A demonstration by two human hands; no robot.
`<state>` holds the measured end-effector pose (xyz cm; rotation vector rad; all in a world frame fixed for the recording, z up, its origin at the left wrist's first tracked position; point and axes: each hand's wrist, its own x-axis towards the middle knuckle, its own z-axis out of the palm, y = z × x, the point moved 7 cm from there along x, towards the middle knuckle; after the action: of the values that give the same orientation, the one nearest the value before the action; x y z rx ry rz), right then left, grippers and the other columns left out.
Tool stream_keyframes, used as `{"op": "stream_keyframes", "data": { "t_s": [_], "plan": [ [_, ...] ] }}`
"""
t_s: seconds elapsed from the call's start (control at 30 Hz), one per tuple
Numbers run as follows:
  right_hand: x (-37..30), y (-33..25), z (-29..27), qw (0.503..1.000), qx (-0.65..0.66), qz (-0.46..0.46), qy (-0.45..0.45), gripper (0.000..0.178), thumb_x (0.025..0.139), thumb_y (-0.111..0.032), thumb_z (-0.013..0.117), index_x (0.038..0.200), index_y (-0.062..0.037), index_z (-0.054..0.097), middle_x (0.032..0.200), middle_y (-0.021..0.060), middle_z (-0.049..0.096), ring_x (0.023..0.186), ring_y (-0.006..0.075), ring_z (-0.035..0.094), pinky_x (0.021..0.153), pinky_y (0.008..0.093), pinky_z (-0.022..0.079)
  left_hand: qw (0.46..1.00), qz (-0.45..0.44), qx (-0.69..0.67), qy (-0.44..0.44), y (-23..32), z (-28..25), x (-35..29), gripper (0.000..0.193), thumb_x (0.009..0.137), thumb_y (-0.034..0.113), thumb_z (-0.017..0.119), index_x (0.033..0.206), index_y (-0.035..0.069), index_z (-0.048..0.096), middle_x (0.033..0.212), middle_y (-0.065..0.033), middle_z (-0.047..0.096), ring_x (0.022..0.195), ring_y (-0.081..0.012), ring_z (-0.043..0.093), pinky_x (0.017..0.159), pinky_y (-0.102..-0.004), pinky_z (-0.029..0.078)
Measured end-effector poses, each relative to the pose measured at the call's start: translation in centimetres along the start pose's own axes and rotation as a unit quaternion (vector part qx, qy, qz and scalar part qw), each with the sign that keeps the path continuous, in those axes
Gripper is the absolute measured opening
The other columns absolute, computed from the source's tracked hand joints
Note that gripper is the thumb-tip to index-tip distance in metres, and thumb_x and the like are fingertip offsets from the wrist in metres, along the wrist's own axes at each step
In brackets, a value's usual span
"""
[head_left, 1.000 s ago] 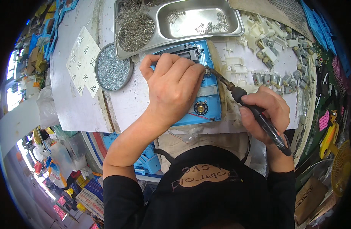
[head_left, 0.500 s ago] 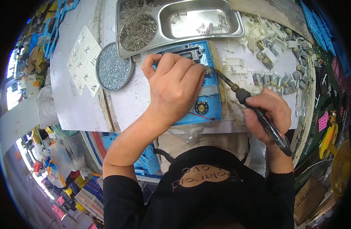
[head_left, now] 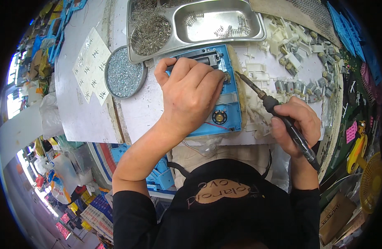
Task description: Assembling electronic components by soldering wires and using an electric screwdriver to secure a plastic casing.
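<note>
A blue plastic casing (head_left: 229, 101) lies on the table in front of me, fitted with a small round speaker (head_left: 219, 117) and thin wires. My left hand (head_left: 191, 93) rests over its left and middle part with the fingers curled; what the fingertips pinch, if anything, is hidden. A small metal part (head_left: 227, 78) shows beside those fingertips. My right hand (head_left: 298, 124) grips a soldering iron (head_left: 291, 132) by its black handle. The iron's tip is just right of the casing, apart from it.
A metal tray (head_left: 222, 39) of springs stands at the far side. To the left are a round dish (head_left: 124, 72) of small screws and a marked sheet (head_left: 91, 68). White plastic parts (head_left: 257, 74) and small motors (head_left: 309, 88) crowd the right side.
My right hand has drawn the soldering iron a little to the right, so its tip has left the metal part in the casing. My left hand stays in place.
</note>
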<state>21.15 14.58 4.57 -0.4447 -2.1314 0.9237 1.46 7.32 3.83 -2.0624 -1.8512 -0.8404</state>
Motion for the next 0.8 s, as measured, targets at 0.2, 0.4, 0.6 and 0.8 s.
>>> {"op": "stream_keyframes", "data": {
  "t_s": [0.2,0.4,0.6,0.8],
  "plan": [
    [-0.2,0.2,-0.3,1.000,0.005,-0.006,0.017,0.022,0.084,-0.008,0.080,0.101,0.0022,0.069,0.072,0.0086,0.064,0.053,0.0187,0.051,0.049,0.0296,0.038,1.000,0.001,-0.012,0.011,-0.4,-1.5,-0.2,0.021,0.073,0.011,0.082,0.093,0.010,0.074,0.090,0.0005,0.068,0.087,-0.0189,0.062,0.090,-0.0416,0.042],
    [-0.6,0.7,-1.2,0.998,0.010,0.039,0.044,0.023,0.082,-0.005,0.078,0.101,0.0017,0.068,0.071,0.0089,0.062,0.057,0.0172,0.052,0.051,0.0285,0.038,0.991,-0.101,-0.032,-0.082,-4.6,-4.3,-4.0,0.021,0.079,0.005,0.082,0.099,0.005,0.076,0.093,-0.0085,0.073,0.076,-0.0236,0.068,0.068,-0.0339,0.054],
    [-0.1,0.0,-0.7,0.999,-0.001,0.027,0.024,0.025,0.082,-0.002,0.077,0.105,0.0013,0.067,0.070,0.0040,0.054,0.058,0.0131,0.046,0.052,0.0262,0.031,0.987,-0.090,-0.038,-0.126,-4.0,-4.7,-4.7,0.016,0.081,0.008,0.082,0.095,0.005,0.075,0.083,-0.0087,0.068,0.070,-0.0250,0.067,0.061,-0.0357,0.052],
    [-0.4,-0.1,-0.8,0.996,0.024,0.065,0.048,0.028,0.087,-0.006,0.077,0.112,0.0022,0.067,0.081,0.0069,0.062,0.066,0.0127,0.054,0.060,0.0245,0.041,0.988,-0.111,-0.103,0.025,-4.6,-6.4,-2.0,0.013,0.081,0.004,0.079,0.090,0.004,0.071,0.091,-0.0080,0.070,0.072,-0.0247,0.068,0.060,-0.0324,0.054]
  ]
}}
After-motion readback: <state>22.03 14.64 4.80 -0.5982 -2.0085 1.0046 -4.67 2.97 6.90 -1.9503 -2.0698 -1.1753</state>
